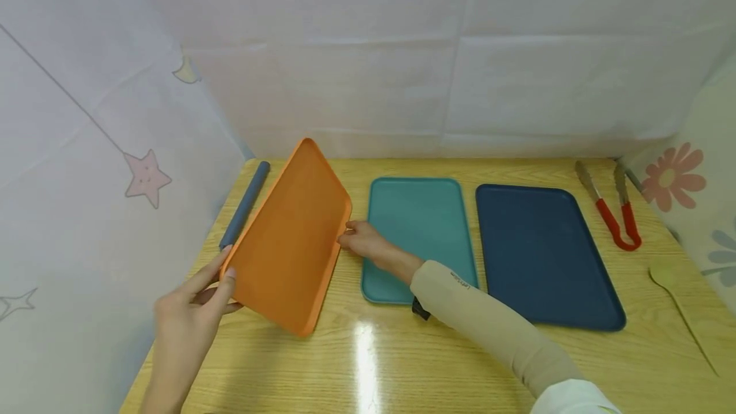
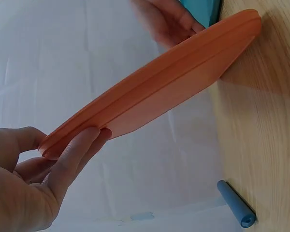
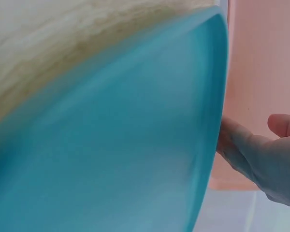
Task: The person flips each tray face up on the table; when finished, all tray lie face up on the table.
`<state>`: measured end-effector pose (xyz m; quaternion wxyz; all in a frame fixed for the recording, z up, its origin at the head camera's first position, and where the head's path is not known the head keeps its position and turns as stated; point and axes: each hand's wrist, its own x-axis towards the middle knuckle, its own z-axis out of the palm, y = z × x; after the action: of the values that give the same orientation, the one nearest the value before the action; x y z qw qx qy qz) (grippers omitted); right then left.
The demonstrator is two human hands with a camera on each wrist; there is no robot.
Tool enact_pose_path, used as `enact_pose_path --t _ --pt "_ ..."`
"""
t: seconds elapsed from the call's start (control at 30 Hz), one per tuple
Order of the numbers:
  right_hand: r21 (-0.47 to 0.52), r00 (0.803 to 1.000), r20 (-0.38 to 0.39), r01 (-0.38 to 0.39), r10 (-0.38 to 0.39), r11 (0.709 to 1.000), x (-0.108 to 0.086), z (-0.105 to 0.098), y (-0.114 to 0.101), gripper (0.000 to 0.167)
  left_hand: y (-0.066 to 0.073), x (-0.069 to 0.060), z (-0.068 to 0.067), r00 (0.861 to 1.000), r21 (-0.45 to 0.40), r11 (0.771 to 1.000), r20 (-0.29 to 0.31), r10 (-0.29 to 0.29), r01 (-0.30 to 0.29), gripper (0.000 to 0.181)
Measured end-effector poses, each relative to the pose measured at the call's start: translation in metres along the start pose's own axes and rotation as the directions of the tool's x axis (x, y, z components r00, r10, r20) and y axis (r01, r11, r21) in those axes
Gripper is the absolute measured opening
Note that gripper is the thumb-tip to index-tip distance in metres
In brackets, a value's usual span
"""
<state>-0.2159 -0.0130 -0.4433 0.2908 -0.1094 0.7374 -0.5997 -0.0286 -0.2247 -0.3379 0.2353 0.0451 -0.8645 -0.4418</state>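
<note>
An orange tray [image 1: 287, 241] is tilted up at the table's left side, its left edge raised and its right edge low. My left hand [image 1: 186, 312] pinches the raised near-left corner, thumb on one face and fingers on the other; the left wrist view shows this grip [image 2: 48, 169] from the side. At the low right edge, my right hand [image 1: 368, 245] holds the rim between thumb and fingers. The right wrist view shows that hand [image 3: 261, 154] partly hidden behind the teal tray [image 3: 135, 130]. The teal tray [image 1: 414, 229] lies flat under my right forearm.
To the right lies a navy tray [image 1: 546, 254]. Tongs with red handles [image 1: 629, 232] and a thin, long-handled spoon [image 1: 664, 276] lie at the table's right side. A rolled blue-grey cylinder [image 1: 244, 206] lies along the left edge. White printed cloth [image 1: 368, 88] walls the table's back and sides.
</note>
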Motion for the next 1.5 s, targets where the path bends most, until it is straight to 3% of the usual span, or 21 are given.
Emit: enact_pose_path --t 0.07,0.17,0.4,0.53,0.7,0.8,0.87,0.93,1.0,1.1,1.17,1.3,1.37,1.43,1.5 --pt "-0.012 1.000 -0.001 0.001 -0.001 1.000 0.000 0.000 0.000 0.064 -0.003 0.003 -0.003 0.996 -0.026 0.995 0.002 -0.094 0.094 0.033" --pt "0.008 1.000 0.000 0.004 -0.004 1.000 0.001 -0.001 0.002 0.064 -0.009 0.006 -0.007 0.987 -0.067 0.984 0.009 -0.163 0.164 0.035" --pt "0.073 0.999 -0.036 0.007 -0.005 0.997 0.006 -0.004 0.006 0.066 -0.019 0.011 -0.010 0.974 -0.094 0.970 -0.002 -0.225 0.224 0.039" --pt "0.125 0.999 -0.053 -0.005 0.011 0.992 0.005 -0.006 0.003 0.067 -0.024 0.013 -0.010 0.958 -0.170 0.944 0.000 -0.286 0.282 0.040" --pt "0.093 0.997 -0.062 -0.038 0.044 0.995 0.003 -0.007 0.001 0.065 -0.028 0.015 -0.011 0.946 -0.296 0.902 0.018 -0.323 0.314 0.042" --pt "0.077 0.996 -0.068 -0.059 0.065 0.995 0.003 -0.008 -0.001 0.064 -0.033 0.018 -0.013 0.950 -0.355 0.883 0.067 -0.304 0.308 0.046" --pt "0.074 0.994 -0.074 -0.069 0.075 0.995 0.002 -0.009 -0.001 0.064 -0.038 0.022 -0.015 0.951 -0.400 0.862 0.144 -0.275 0.310 0.050" --pt "0.066 0.994 -0.074 -0.078 0.083 0.995 0.001 -0.010 -0.001 0.065 -0.045 0.027 -0.018 0.939 -0.424 0.843 0.237 -0.249 0.331 0.056" --pt "0.048 0.994 -0.068 -0.086 0.089 0.995 0.000 -0.011 0.000 0.064 -0.054 0.033 -0.020 0.912 -0.424 0.831 0.345 -0.220 0.361 0.060" --pt "0.029 0.994 -0.055 -0.092 0.093 0.995 -0.001 -0.013 0.000 0.064 -0.067 0.045 -0.022 0.861 -0.379 0.829 0.461 -0.217 0.412 0.065" --pt "0.022 0.995 -0.048 -0.089 0.090 0.996 -0.003 -0.015 -0.001 0.063 -0.076 0.055 -0.023 0.818 -0.342 0.829 0.533 -0.217 0.443 0.066" --pt "0.029 0.995 -0.029 -0.091 0.091 0.995 -0.005 -0.021 -0.002 0.062 -0.093 0.078 -0.025 0.716 -0.267 0.817 0.658 -0.233 0.511 0.067" --pt "0.031 0.995 -0.020 -0.099 0.100 0.995 -0.006 -0.022 -0.003 0.062 -0.102 0.085 -0.026 0.674 -0.221 0.819 0.696 -0.249 0.530 0.069" --pt "0.041 0.994 -0.014 -0.110 0.110 0.993 -0.005 -0.024 -0.005 0.062 -0.110 0.091 -0.025 0.650 -0.170 0.831 0.712 -0.267 0.529 0.069" --pt "0.049 0.993 -0.013 -0.115 0.116 0.992 -0.004 -0.027 -0.008 0.062 -0.118 0.096 -0.024 0.637 -0.118 0.846 0.713 -0.293 0.520 0.069"
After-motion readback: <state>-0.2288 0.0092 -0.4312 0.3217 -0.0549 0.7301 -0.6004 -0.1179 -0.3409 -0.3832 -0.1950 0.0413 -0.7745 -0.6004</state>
